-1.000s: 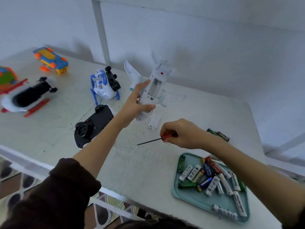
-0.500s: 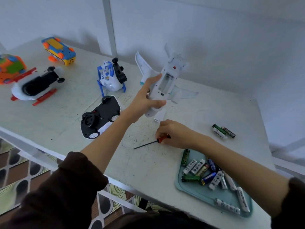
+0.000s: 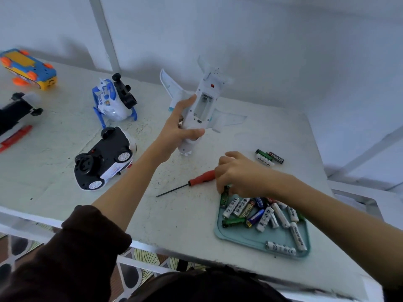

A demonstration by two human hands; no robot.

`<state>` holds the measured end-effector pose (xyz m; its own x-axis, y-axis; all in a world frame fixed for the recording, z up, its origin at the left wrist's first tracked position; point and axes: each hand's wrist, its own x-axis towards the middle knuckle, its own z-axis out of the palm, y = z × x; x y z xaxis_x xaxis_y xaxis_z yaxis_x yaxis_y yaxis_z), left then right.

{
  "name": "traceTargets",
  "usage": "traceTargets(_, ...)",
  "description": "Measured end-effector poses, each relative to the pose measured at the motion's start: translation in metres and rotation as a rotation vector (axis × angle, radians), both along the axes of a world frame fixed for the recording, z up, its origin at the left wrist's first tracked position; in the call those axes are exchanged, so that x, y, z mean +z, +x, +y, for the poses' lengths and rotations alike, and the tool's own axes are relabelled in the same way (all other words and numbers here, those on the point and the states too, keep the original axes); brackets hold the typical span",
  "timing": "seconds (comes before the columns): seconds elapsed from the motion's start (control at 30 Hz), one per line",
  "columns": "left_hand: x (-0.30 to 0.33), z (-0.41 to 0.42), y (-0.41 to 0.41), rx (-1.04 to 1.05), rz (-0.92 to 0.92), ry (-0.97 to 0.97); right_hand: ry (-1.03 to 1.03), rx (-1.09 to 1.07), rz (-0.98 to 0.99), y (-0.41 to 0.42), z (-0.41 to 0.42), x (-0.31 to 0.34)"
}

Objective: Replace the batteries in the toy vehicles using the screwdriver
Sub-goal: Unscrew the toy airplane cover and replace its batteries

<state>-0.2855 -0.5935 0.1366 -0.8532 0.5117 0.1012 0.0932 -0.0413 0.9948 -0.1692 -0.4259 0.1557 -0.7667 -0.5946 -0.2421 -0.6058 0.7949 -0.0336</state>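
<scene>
A: Since a second ago the right hand (image 3: 237,173) has come down from above the table (image 3: 196,223); the screwdriver (image 3: 187,184) is now lying flat there, its red handle at the knuckles.

B: Is it gripping the tool?

A: Can't tell. Its fingers are curling down at the near corner of the tray (image 3: 250,239) of batteries (image 3: 257,211).

B: And the plane?

A: The left hand (image 3: 177,129) is holding the toy airplane (image 3: 201,107) by its fuselage, belly up, battery bay open. An upturned toy car (image 3: 103,159) is lying just left.
</scene>
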Motion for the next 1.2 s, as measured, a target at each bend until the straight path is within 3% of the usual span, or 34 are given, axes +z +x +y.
traceTargets(0.17, -0.003, 0.003, 0.002, -0.002, -0.010, -0.001, 0.055, 0.031, 0.065, 0.003, -0.001, -0.006)
traceTargets(0.47, 0.000, 0.003, 0.003, 0.007, -0.029, 0.019, -0.112, 0.003, 0.096, 0.002, 0.004, -0.009)
traceTargets(0.57, 0.002, 0.002, 0.001, 0.017, -0.036, 0.026, -0.366, -0.239, 0.001, -0.001, 0.006, 0.016)
traceTargets(0.7, 0.006, 0.000, 0.000, 0.036, -0.049, 0.046, -0.873, -0.471, 0.124, -0.017, 0.013, 0.045)
traceTargets(0.8, 0.008, 0.001, 0.002, 0.039, -0.045, 0.047, -1.063, -0.625, 0.137, -0.034, 0.012, 0.054)
traceTargets(1.03, 0.009, 0.006, 0.012, 0.076, -0.010, 0.069, -0.890, -0.675, 0.336, -0.069, 0.002, 0.051)
traceTargets(1.2, 0.011, 0.009, 0.016, 0.100, 0.029, 0.066, -0.841, -0.604, 0.364, -0.084, -0.004, 0.049)
